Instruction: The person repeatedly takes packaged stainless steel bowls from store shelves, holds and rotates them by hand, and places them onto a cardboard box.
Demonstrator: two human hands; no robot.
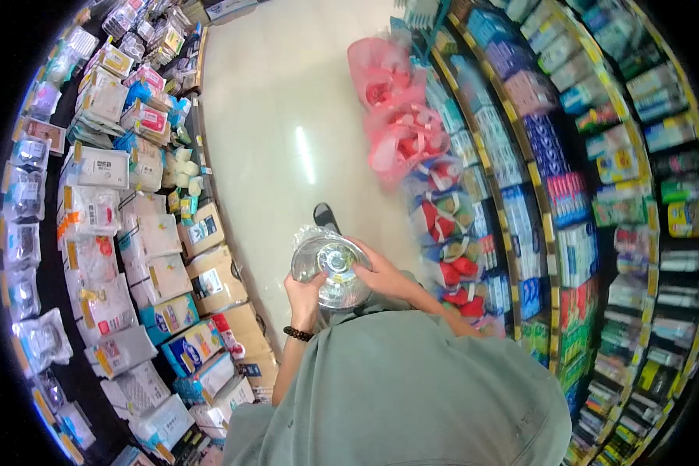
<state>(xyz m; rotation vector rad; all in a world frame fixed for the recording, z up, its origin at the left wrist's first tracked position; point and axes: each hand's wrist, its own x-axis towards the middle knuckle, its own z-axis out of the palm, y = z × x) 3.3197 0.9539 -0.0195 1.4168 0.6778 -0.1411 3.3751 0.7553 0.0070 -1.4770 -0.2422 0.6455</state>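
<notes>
Both my hands hold a clear, round, bowl-like item (340, 289) in front of my body; crinkled transparent wrap seems to surround it. Rings show at its centre, and whether it is glass or plastic I cannot make out. My left hand (306, 293) grips the near left side with the thumb over the edge. On the right side, my right hand (374, 273) is closed round it, thumb lying toward the middle. A dark bead bracelet (297, 334) circles my left wrist.
I stand in a shop aisle with a pale shiny floor (264, 116). Packaged tissues and wipes (97, 210) fill the left shelves. Boxed goods (512, 210) line the right shelves. Pink-wrapped bundles (404, 124) and red-and-white bagged items (450, 248) jut into the aisle.
</notes>
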